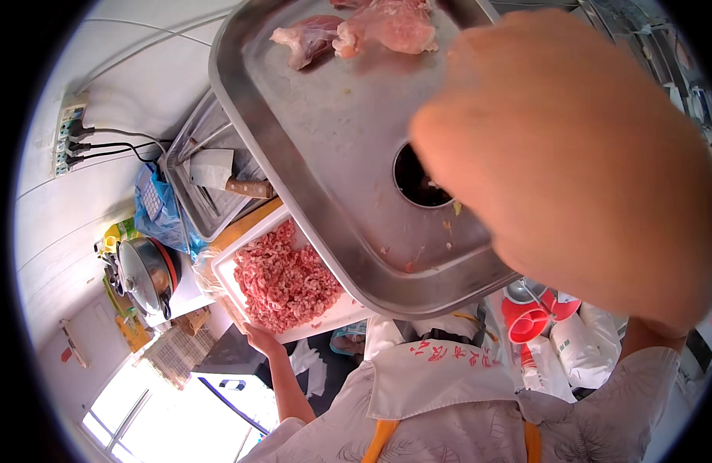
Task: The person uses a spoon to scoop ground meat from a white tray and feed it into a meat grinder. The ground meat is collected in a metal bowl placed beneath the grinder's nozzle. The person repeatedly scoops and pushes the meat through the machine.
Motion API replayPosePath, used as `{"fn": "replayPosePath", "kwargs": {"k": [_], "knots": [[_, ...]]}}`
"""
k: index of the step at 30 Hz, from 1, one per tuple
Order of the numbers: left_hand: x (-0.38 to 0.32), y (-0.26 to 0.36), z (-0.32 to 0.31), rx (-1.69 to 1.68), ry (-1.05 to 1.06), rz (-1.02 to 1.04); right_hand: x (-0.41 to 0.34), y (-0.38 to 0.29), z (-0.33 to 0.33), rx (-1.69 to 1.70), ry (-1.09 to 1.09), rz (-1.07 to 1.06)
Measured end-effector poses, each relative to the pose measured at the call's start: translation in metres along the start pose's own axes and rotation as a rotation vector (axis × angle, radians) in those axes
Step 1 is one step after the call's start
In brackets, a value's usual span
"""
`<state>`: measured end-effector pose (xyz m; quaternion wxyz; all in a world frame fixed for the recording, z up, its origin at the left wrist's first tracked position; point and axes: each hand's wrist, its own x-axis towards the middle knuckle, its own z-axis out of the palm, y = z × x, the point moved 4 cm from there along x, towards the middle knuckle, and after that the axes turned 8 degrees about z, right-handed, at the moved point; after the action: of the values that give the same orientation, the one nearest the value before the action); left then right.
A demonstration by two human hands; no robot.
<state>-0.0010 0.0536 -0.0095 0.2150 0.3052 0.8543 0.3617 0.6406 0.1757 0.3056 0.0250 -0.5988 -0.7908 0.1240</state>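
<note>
My left hand (264,340) grips the near edge of a white tray (347,315) that holds a heap of ground meat (283,280). Part of this tray lies below a steel meat grinder's feed pan (332,133). Raw meat pieces (385,29) lie at the pan's far end, and small scraps cling near its round feed hole (416,179). My right hand (541,139), large and blurred, is bent over the pan beside the hole and covers part of it. Its fingertips are hidden, so whether it holds anything does not show.
To the left, a steel tray (208,223) bears a cleaver (214,171). Beyond it are a blue plastic bag (165,211), a lidded pan (144,275) and a power strip with cords (63,142). Red containers (526,318) and white bags (578,350) stand at lower right.
</note>
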Motion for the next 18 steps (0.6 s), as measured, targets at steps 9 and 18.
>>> {"fn": "replayPosePath", "kwargs": {"k": [9,18], "knots": [[-0.004,-0.032,-0.024,0.122,0.039,0.064,-0.04,-0.004,-0.036,0.056,0.109,0.157],[0.013,-0.044,-0.032,0.731,0.039,0.619,-0.143,0.01,-0.035,0.366,0.384,0.567]]}}
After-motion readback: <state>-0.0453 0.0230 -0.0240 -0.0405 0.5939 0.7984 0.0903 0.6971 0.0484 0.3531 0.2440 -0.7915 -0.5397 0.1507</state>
